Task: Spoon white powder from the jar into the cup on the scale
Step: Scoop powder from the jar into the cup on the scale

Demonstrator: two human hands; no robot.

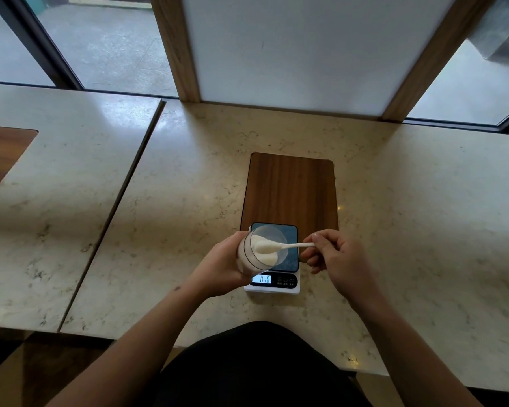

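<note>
Head view: left hand [222, 267] wrapped the tilted jar [252, 254] over the scale [276, 284] on the marble bench [423, 230]. Right hand [338, 259] fingers pinched a heaped white spoon [276, 246] at the jar's mouth. Cup hidden or blurred behind the jar. Risk: a jolt could spill powder onto the scale.

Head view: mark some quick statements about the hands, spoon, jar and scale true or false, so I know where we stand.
1. The left hand holds the jar tilted. True.
2. The spoon is empty. False: its bowl carries white powder.
3. The right hand holds the spoon by its handle end. True.
4. The scale display is dark. False: it is lit and shows digits.
5. The scale sits wholly on the wooden board. False: its near end rests on the stone counter.
</note>
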